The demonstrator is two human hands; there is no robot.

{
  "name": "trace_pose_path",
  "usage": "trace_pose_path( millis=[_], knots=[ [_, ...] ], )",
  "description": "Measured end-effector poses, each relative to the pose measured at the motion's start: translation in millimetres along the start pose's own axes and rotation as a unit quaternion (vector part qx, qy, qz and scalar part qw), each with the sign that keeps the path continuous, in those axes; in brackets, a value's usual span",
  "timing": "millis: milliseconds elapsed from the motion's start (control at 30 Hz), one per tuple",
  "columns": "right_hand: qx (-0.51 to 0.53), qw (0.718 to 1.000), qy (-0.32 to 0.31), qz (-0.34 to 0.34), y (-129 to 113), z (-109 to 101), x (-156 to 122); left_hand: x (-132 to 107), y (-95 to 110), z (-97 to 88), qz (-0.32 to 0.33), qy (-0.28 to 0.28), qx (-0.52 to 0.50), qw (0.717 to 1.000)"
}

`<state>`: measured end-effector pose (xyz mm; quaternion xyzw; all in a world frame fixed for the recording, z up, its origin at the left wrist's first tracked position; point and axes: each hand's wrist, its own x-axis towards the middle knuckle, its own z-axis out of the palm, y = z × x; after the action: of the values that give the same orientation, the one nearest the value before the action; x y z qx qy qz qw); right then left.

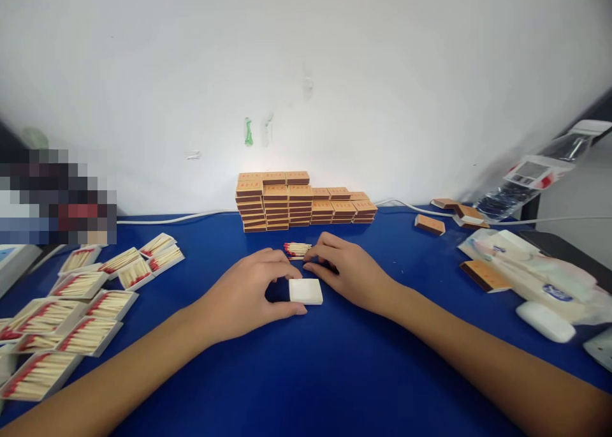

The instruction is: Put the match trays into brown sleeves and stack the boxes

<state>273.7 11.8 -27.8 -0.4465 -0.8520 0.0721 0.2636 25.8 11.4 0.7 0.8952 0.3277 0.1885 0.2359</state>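
Near the middle of the blue table, my left hand (248, 290) grips a small white matchbox tray (306, 291) by its left end, thumb in front and fingers behind. I cannot tell whether the tray faces up or down. Just behind it lies a small bundle of red-tipped matches (295, 250). My right hand (354, 271) has its fingertips closed at the right end of that bundle, partly hiding it. Beyond both hands, a stack of orange-and-brown matchboxes (299, 204) stands against the wall, taller on its left side.
Several match-filled white trays (90, 338) spread across the left. At right are loose matchboxes (430, 224), a wipes packet (540, 268), a white rounded case (546, 321) and a tilted plastic bottle (535, 169). A white cable (191, 218) runs along the wall.
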Motion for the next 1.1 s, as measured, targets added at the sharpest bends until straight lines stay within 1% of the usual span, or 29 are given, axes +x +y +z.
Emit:
trace_pose_path(
  millis=[67,167,267,467,633,767,833,900,1000,1100],
  knots=[
    [-0.002,1.0,0.005,0.009,-1,2,0,-4,-3,2.5,0.003,0.013,-0.015,1.0],
    [-0.003,1.0,0.003,0.021,-3,2,0,-14,-8,4.4,0.007,0.047,-0.017,0.999],
    [0.011,0.999,0.006,0.038,-3,2,1,-18,-10,2.9,0.013,0.045,-0.013,0.999],
    [0.039,0.998,0.006,0.054,-3,4,3,-16,-8,1.0,0.001,0.041,-0.041,0.998],
    [0.018,0.998,-0.002,0.066,-5,6,3,-18,-10,5.3,-0.008,0.066,-0.027,0.997],
    [-0.028,0.998,-0.015,0.048,-1,5,0,-20,-13,8.4,0.003,0.08,-0.006,0.997],
    [-0.041,0.998,-0.006,0.038,0,3,0,-20,-14,8.8,0.007,0.086,0.003,0.996],
    [-0.041,0.998,0.015,0.035,-2,-1,-1,-19,-15,8.4,0.008,0.097,0.013,0.995],
    [-0.02,0.999,0.039,0.027,-12,-7,-3,-17,-15,7.4,0.008,0.11,0.025,0.994],
    [-0.028,0.999,0.02,-0.015,-25,-6,-7,-16,-15,7.6,0.012,0.117,0.034,0.992]
  ],
)
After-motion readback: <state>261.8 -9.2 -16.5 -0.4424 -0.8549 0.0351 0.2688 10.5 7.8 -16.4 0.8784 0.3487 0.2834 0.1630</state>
